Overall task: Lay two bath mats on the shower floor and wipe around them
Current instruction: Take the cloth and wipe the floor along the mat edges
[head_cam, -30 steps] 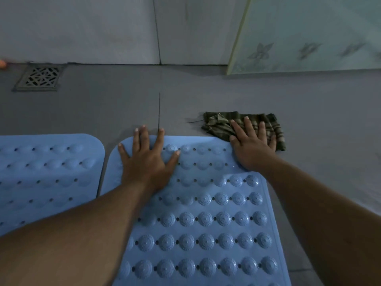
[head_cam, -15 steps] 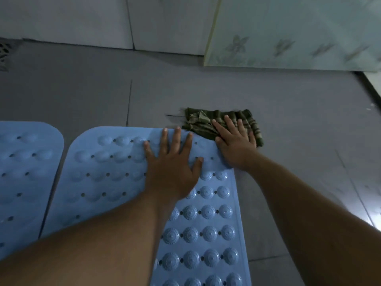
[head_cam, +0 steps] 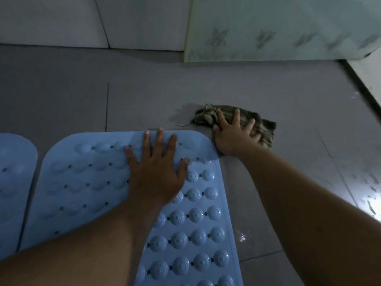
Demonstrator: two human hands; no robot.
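The left hand (head_cam: 156,172) is pressing flat on the far end of the larger pale-blue studded rubber bath mat (head_cam: 86,182), fingers straight and spread, holding nothing; its fingertips are reaching almost to the mat's far edge. The left forearm is lying across the mat's middle and hiding a wide diagonal band of its studs. This mat is lying flat on the grey tiled shower floor (head_cam: 278,96), its rounded far-right corner just beside the right wrist. A second pale-blue studded rubber bath mat (head_cam: 12,182) is lying to the left, cut off by the frame edge, with a narrow strip of floor showing between the two. The right hand (head_cam: 233,135) is resting on a crumpled olive-and-brown striped cloth (head_cam: 261,129), fingers spread and nearly straight on top of it, pressing rather than gripping; the cloth is lying on the floor just past the mat's corner. A dark damp patch (head_cam: 181,114) is showing on the floor to the left of the cloth. Beyond, a pale tiled wall (head_cam: 61,19) is meeting the floor, and a frosted greenish panel with flower motifs (head_cam: 278,27) is standing at the far right. Bright reflections are glinting off wet floor at the right edge.
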